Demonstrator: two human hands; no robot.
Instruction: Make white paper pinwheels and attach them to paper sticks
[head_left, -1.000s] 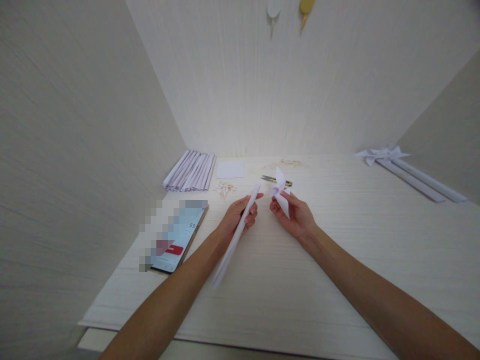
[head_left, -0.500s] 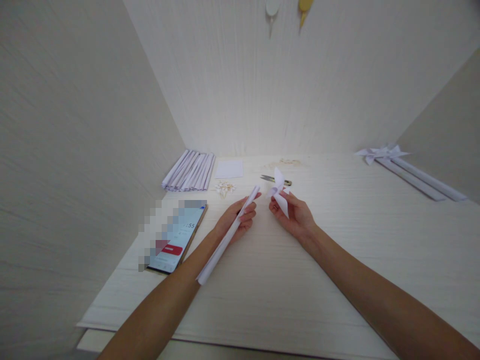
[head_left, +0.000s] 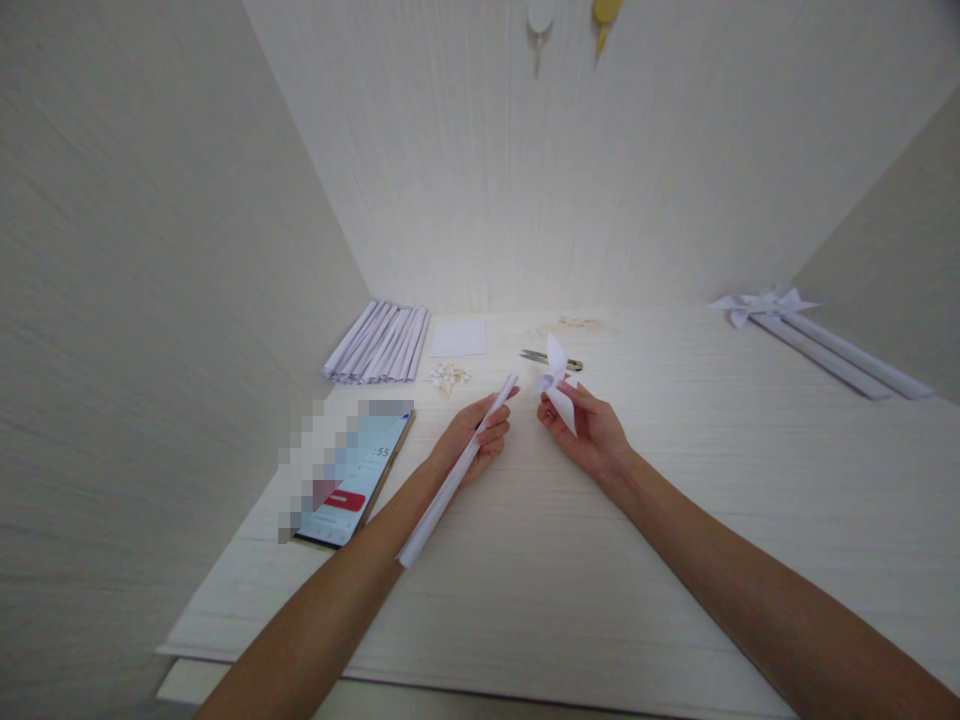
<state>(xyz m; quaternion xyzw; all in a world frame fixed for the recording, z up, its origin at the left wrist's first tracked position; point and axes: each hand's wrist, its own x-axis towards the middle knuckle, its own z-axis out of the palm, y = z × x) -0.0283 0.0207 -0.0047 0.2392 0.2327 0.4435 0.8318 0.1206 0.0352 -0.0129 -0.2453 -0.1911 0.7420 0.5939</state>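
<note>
My left hand (head_left: 472,440) is closed around a long rolled white paper stick (head_left: 450,482), which slants from near my forearm up toward the middle of the desk. My right hand (head_left: 589,428) pinches a small folded white paper pinwheel (head_left: 559,385) just right of the stick's upper tip. The two pieces are close but apart. Both hands hover above the pale wooden desk (head_left: 675,500).
A phone (head_left: 352,480) lies at the left. Behind it are a bundle of rolled paper sticks (head_left: 381,342), a white paper square (head_left: 459,338), small pins (head_left: 450,377) and scissors (head_left: 551,358). Finished pinwheels on sticks (head_left: 817,335) lie at the far right. Walls enclose three sides.
The lower end of the paper stick has swung slightly left and up against my forearm. Both hands stay almost where they were.
</note>
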